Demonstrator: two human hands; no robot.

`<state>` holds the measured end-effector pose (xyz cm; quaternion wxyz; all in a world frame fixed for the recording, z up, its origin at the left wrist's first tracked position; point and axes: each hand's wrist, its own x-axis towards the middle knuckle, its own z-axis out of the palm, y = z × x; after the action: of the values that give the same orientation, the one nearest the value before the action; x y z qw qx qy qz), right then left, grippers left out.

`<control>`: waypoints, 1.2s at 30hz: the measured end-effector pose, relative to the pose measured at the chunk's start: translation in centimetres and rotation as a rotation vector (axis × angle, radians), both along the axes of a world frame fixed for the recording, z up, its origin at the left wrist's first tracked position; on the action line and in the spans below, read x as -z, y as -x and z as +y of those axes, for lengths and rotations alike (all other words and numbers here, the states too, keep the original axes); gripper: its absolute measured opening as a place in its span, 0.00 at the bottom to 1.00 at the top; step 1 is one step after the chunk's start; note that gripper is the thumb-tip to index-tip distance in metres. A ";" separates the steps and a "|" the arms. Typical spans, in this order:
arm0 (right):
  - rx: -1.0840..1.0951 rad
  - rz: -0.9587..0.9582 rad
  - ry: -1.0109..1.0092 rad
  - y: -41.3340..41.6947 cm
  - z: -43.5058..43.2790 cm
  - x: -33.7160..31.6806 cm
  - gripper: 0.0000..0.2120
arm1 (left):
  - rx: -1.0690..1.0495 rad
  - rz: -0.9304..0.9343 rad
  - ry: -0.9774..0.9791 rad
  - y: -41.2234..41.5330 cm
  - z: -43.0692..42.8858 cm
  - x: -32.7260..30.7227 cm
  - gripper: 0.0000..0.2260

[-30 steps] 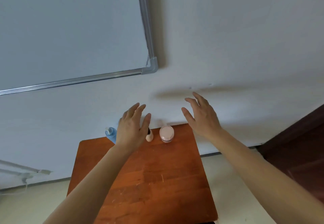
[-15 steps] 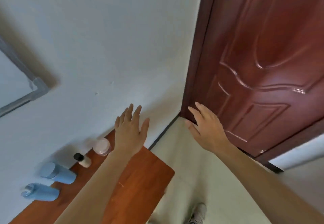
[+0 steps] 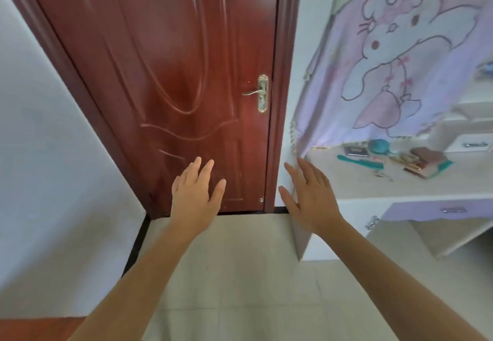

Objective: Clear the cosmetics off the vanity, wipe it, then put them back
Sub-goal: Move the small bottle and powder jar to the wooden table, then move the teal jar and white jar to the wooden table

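The white vanity (image 3: 360, 188) stands at the right, its mirror covered by a lilac cartoon cloth (image 3: 394, 60). On its top lie a teal comb (image 3: 360, 162), a teal round item (image 3: 378, 145), a dark flat case (image 3: 356, 151) and a brown stack of palettes (image 3: 424, 163). My left hand (image 3: 196, 193) and my right hand (image 3: 310, 196) are held out in front of me, fingers straight, holding nothing. The right hand is in front of the vanity's left corner.
A dark red door (image 3: 173, 73) with a brass handle (image 3: 260, 92) is straight ahead, shut. A white wall (image 3: 40, 153) runs along the left. Pale floor tiles (image 3: 240, 274) lie below. A corner of the orange-brown table (image 3: 40, 330) shows at bottom left.
My view has swung right, from the small table with bottles and jars, past the door, to the vanity. Both hands stay out, open and empty.
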<state>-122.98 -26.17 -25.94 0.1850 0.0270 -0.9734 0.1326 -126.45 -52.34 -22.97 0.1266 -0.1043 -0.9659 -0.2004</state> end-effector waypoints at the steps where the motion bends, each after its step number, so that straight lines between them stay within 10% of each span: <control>1: 0.035 -0.004 -0.014 -0.9 3.1 0.3 0.28 | 0.042 0.001 -0.001 0.0 3.3 0.3 0.26; 18: 0.450 -0.224 0.031 -4.2 35.6 7.1 0.31 | 0.499 -0.129 0.174 6.9 38.6 7.2 0.30; 36: 0.541 -0.420 0.030 15.3 64.9 6.8 0.32 | 0.592 -0.279 0.344 28.4 68.8 10.3 0.33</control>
<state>-138.26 38.78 -32.73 0.0093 -0.2630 -0.9600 0.0958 -154.86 16.44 -33.28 -0.0891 -0.3706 -0.9214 -0.0753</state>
